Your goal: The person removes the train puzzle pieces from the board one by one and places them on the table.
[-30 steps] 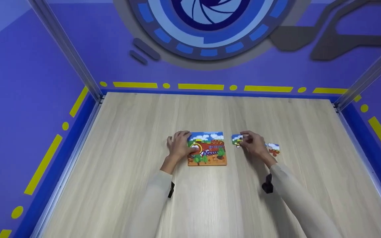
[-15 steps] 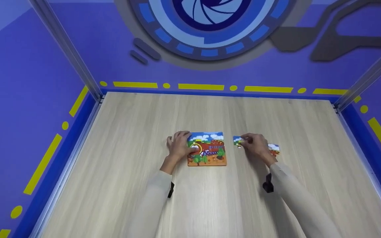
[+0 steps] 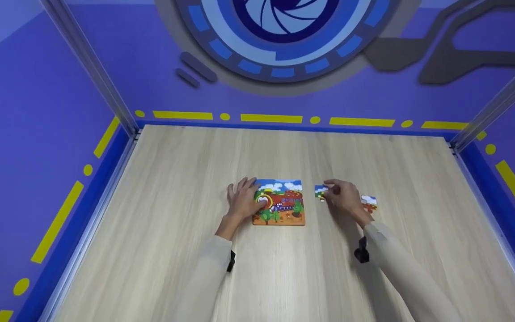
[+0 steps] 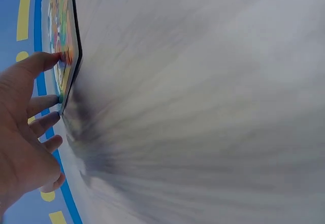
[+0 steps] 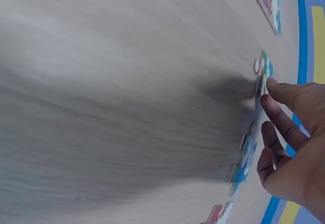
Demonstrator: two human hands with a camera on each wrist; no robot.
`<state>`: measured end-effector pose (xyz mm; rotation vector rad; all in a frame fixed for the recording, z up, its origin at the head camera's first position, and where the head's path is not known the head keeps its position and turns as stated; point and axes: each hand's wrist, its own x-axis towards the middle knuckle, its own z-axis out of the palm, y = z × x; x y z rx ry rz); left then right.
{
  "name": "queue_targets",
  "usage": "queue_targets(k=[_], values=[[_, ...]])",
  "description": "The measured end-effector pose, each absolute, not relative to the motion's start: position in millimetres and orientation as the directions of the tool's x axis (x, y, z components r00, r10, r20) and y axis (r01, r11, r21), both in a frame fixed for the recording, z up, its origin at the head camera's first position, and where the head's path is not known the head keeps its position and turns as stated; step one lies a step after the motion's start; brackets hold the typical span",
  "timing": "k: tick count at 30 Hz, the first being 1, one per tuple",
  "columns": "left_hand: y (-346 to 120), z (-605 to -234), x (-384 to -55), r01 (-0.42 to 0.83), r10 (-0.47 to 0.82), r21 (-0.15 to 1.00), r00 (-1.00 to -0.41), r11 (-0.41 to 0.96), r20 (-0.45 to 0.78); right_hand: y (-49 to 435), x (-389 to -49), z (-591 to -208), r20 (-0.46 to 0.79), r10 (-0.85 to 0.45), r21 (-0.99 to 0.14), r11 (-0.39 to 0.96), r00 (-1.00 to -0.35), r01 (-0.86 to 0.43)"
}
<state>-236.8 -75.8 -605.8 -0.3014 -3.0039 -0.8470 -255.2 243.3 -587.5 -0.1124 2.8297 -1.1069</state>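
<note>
A square jigsaw puzzle board (image 3: 286, 214) lies flat on the table, showing a red cartoon train, clouds and green trees. My left hand (image 3: 242, 202) rests at its left side, thumb on the picture and spread fingers along the edge; in the left wrist view the thumb (image 4: 43, 60) lies on the top face. To the board's right, my right hand (image 3: 346, 197) pinches a blue and green jigsaw piece (image 3: 320, 191), partly covered by the fingers. The right wrist view shows this piece (image 5: 263, 66) low over the tabletop, with fingertips at its edge.
A cloud-and-red jigsaw piece (image 3: 369, 201) lies right of my right hand. Another blue piece (image 5: 247, 155) shows beneath that hand in the right wrist view. The pale wooden table (image 3: 280, 277) is walled in by blue-purple panels (image 3: 159, 89) and metal posts.
The jigsaw piece by my right hand has shifted slightly towards me, and the fingers now cover more of it. My left hand stays on the board, having moved only slightly.
</note>
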Motion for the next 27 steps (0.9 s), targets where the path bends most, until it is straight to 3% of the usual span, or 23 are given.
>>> queue_targets(k=[6, 10, 18, 24, 27], values=[[-70, -605, -228, 0.217, 0.123, 0.565, -0.972, 0.796, 0.2, 224, -256, -582, -0.015, -0.17, -0.719, 0.687, -0.985, -0.108], [-54, -603, -217, 0.28, 0.159, 0.554, -0.953, 0.784, 0.258, 207, -255, -582, -0.004, -0.236, -0.715, 0.68, -0.972, -0.162], [-24, -601, -201, 0.245, 0.191, 0.455, -0.968, 0.856, 0.16, 181, -255, -590, 0.037, -0.368, -0.669, 0.682, -0.929, -0.297], [-17, -605, -199, 0.203, 0.163, 0.317, -0.976, 0.926, 0.148, 174, -252, -594, -0.038, -0.364, -0.606, 0.749, -0.93, -0.268], [-18, -605, -200, 0.194, 0.157, 0.304, -0.977, 0.933, 0.142, 173, -251, -594, -0.063, -0.345, -0.606, 0.758, -0.937, -0.239]])
